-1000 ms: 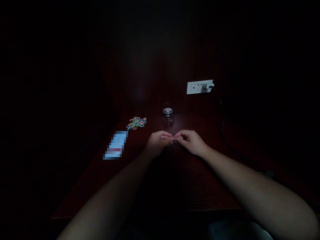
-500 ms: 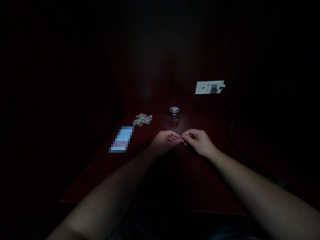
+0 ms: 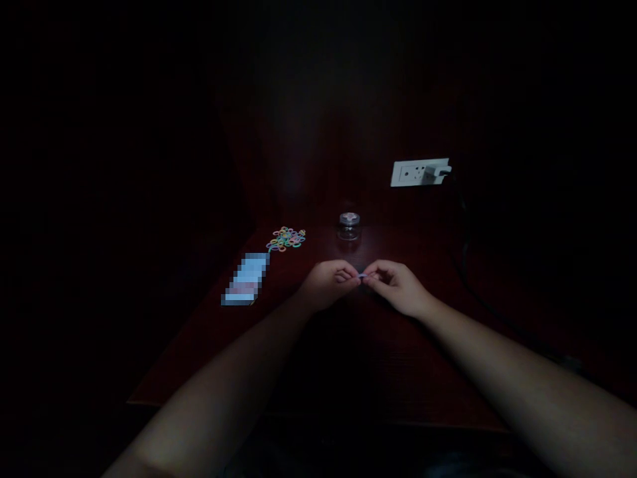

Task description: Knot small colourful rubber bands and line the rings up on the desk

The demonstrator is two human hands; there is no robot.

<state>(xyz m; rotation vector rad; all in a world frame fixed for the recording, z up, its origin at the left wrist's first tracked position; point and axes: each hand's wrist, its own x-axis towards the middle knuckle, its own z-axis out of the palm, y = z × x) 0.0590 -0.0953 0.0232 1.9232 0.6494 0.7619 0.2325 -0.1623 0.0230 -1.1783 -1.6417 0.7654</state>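
In dim light my left hand (image 3: 328,282) and my right hand (image 3: 395,285) meet over a dark red table (image 3: 398,372). Both pinch a tiny pale purple band (image 3: 362,275) between their fingertips, the other fingers curled in. A heap of small coloured rubber bands (image 3: 287,238) lies on the table, up and left of my left hand. A small clear jar (image 3: 348,226) with a shiny lid stands just beyond my hands.
A flat pale packet (image 3: 245,279), blurred out, lies left of my left hand near the table's left edge. On the back wall is a white socket (image 3: 421,172) with a plug, and its dark cable (image 3: 468,265) runs down onto the table's right side.
The view has shifted, so everything sits a little further right in the picture. My fingertips have drawn slightly apart, and the small band shows between them.
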